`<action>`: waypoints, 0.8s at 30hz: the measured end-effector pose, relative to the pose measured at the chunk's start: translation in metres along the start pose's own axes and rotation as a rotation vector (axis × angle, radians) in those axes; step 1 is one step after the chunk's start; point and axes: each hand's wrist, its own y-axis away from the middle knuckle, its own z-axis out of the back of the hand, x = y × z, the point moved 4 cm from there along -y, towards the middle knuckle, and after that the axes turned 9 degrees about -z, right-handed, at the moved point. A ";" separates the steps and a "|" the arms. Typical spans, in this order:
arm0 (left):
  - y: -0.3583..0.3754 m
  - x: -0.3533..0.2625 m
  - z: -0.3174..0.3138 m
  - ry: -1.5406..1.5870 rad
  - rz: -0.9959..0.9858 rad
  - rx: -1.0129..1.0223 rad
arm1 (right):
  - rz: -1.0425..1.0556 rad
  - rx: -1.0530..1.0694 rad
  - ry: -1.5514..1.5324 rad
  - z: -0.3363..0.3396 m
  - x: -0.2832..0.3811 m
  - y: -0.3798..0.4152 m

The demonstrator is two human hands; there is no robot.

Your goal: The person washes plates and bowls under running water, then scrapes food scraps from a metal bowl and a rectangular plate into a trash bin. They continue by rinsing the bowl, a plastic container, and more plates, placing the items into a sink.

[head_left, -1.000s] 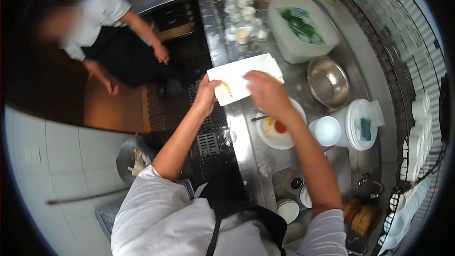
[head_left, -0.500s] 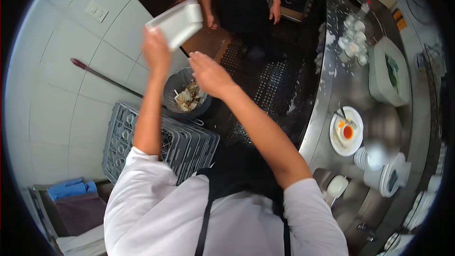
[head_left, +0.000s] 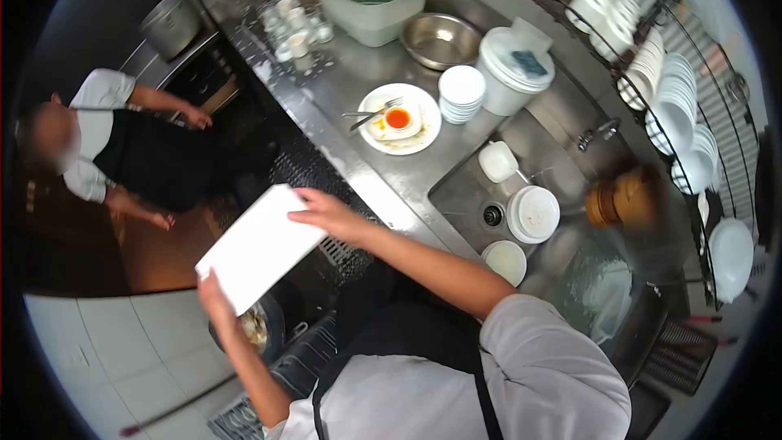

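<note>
A white rectangular tray (head_left: 257, 248) is held up in front of me, tilted, its broad face bright and plain. My left hand (head_left: 217, 303) is closed on its near left corner. At the opposite corner, my right hand (head_left: 327, 216) grips the edge, thumb over the face. Partly covered by my left hand and the tray is a dark bin (head_left: 275, 326) with food scraps in it. To the right on the steel counter sits a dirty white plate (head_left: 419, 143) with cutlery and a small cup of orange-red sauce.
A co-worker in a black apron (head_left: 155, 155) stands at the left. The sink (head_left: 464, 187) at right has several white dishes. Behind it, a wire rack (head_left: 688, 57) carries crockery. Stacked small plates (head_left: 461, 85), a metal bowl (head_left: 441, 39) and a plastic tub (head_left: 371, 20) line the counter.
My view has swung right toward the counter and sink. The tray has moved away from above the bin. My right hand, apart from the tray before, now grips it too.
</note>
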 end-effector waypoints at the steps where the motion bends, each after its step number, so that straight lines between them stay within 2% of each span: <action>1: 0.000 -0.006 -0.056 0.035 0.049 0.152 | 0.056 0.017 -0.018 0.031 0.014 0.020; 2: -0.003 -0.001 -0.105 0.103 0.026 0.258 | 0.024 -0.086 -0.046 0.066 0.023 0.044; 3: 0.005 -0.026 -0.160 0.254 0.074 0.379 | -0.011 -0.188 -0.074 0.099 0.029 0.070; 4: 0.009 -0.044 -0.205 0.264 0.090 0.515 | -0.012 -0.270 -0.133 0.134 0.027 0.094; 6: 0.015 -0.065 -0.285 0.304 -0.068 0.726 | 0.176 -0.619 -0.238 0.172 0.053 0.151; 7: 0.013 -0.072 -0.312 0.166 0.015 0.856 | 0.237 -0.880 -0.187 0.191 0.065 0.180; 8: 0.020 -0.087 -0.341 0.397 0.033 0.917 | 0.323 -1.024 -0.122 0.206 0.082 0.208; 9: 0.018 -0.091 -0.361 0.384 -0.038 0.952 | 0.409 -1.165 -0.054 0.221 0.097 0.233; 11: 0.009 -0.102 -0.386 -0.001 -0.421 0.960 | 0.600 -1.501 0.181 0.249 0.124 0.270; 13: 0.002 -0.095 -0.401 -0.052 -0.501 0.945 | 0.764 -1.729 0.419 0.243 0.165 0.280; 14: 0.000 -0.088 -0.406 -0.081 -0.541 0.939 | 0.901 -1.695 0.529 0.245 0.182 0.276; 15: -0.006 -0.077 -0.412 -0.085 -0.558 0.925 | 0.894 -1.730 0.770 0.255 0.197 0.270; 17: -0.017 -0.055 -0.418 -0.098 -0.584 0.898 | 0.836 -1.753 1.259 0.282 0.224 0.257; 19: -0.027 -0.059 -0.418 -0.149 -0.563 0.880 | 0.688 -1.715 1.601 0.305 0.254 0.234; 22: -0.049 -0.055 -0.419 -0.203 -0.566 0.862 | 0.408 -1.658 1.732 0.357 0.279 0.199; 24: -0.063 -0.049 -0.420 -0.188 -0.594 0.856 | 0.328 -1.632 1.762 0.388 0.287 0.183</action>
